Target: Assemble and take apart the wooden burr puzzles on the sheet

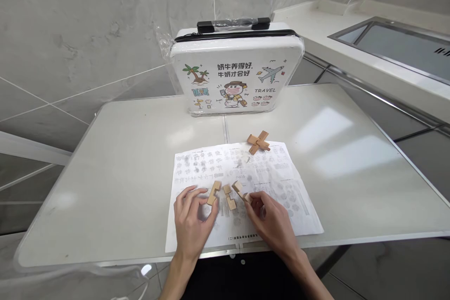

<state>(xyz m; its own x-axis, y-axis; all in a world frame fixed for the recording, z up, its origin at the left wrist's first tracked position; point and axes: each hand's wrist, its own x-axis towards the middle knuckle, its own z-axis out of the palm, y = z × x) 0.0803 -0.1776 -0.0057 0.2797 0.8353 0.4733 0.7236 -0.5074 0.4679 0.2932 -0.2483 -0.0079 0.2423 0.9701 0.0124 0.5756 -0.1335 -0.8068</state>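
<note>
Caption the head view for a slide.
Left hand and right hand handle notched wooden blocks over a printed sheet, a wooden cross and white case beyond.

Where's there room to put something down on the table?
The table has a wide bare patch left of the paper and another right of it. A narrower strip lies between the paper and white case. It's crowded on the paper: the left hand and right hand are at three wooden pieces, and a wooden cross overlaps the far edge.
</note>
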